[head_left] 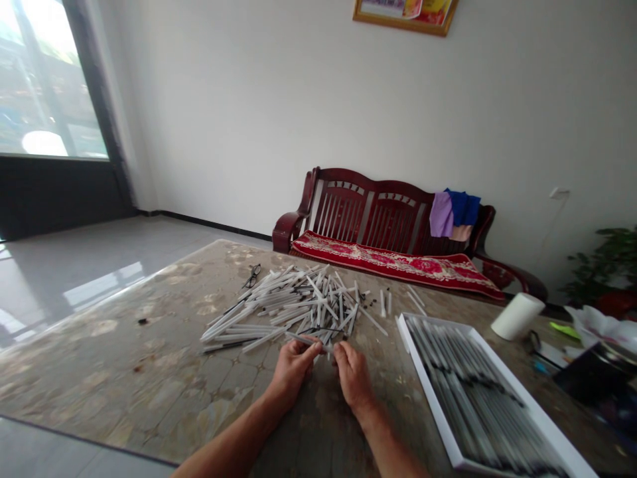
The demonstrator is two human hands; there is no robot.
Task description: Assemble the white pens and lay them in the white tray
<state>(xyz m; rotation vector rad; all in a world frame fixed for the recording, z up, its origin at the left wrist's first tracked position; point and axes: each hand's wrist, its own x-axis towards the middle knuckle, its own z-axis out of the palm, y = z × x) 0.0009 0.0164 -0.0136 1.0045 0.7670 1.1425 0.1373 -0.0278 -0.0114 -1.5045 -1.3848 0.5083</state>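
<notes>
Both hands meet over the mottled brown stone desk [149, 372], close to its near edge and about midway along it. The left hand [291, 368] has its grip pressed together, thumb and forefinger pinching a slim white plastic tube [300, 338] that lies almost level between the two hands. The right hand [354, 375] curls its fingers around the tube's other end. From this small, slightly blurred view it seems to pinch there too, though the fingertips are hard to make out.

The tube is just off the near fringe of a loose heap of white plastic tubes [293, 305] spread across the middle of the desk. A few tiny black bits [371, 302] lie beside the heap, toward the far edge. A shallow white tray [424, 380] runs toward the near right corner and is packed with rows of grey-and-black pens [472, 385].

Handling so thin a piece well probably means keeping each pinch close to its end, holding the tube straight so it does not bend, and keeping both wrists low over the desk so the heap is not disturbed.

Black-framed eyeglasses [253, 275] lie beyond the heap near the far edge, and a white paper roll [517, 316] stands past the tray.
</notes>
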